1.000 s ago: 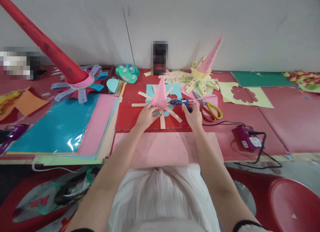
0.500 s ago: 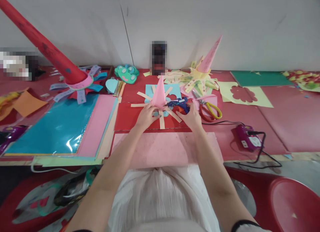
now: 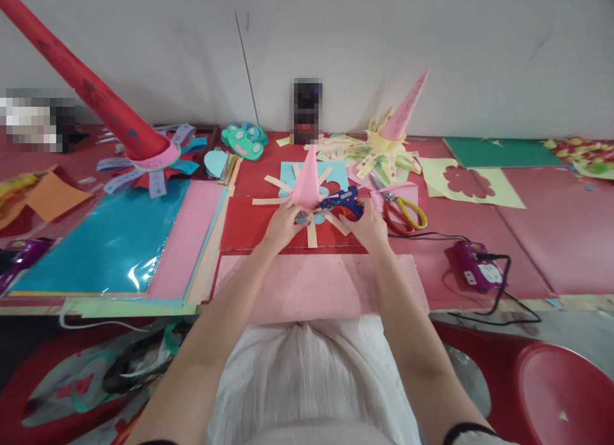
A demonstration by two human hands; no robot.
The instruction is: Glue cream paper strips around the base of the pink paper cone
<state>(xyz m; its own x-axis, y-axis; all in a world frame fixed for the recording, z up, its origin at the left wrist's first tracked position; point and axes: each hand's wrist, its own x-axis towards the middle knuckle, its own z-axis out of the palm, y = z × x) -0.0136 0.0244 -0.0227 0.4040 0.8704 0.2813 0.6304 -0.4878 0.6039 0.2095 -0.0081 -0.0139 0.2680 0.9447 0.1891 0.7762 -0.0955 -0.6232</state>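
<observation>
A pink paper cone (image 3: 307, 183) stands upright in front of me, with pale paper strips (image 3: 312, 234) fanning out around its base. My left hand (image 3: 284, 225) is closed at the cone's lower left edge; its fingertips partly hide what they pinch. My right hand (image 3: 368, 226) grips a blue glue gun (image 3: 346, 201), whose nozzle points left at the foot of the cone. Light blue paper (image 3: 286, 170) with cut-out curves lies beneath and behind the cone. Just right of the glue gun rest scissors (image 3: 407, 213) with red and yellow handles.
Blue and pink sheets (image 3: 110, 240) are stacked at left, below a tall red cone (image 3: 96, 100). A finished-looking pink cone (image 3: 405, 109) stands at back right. The purple power socket (image 3: 480, 266) and its black cord lie to the right, near a red stool (image 3: 570, 394).
Both hands stay almost in place. The glue gun tilts slightly, its nozzle a little lower against the cone's base. The whole view shifts slightly.
</observation>
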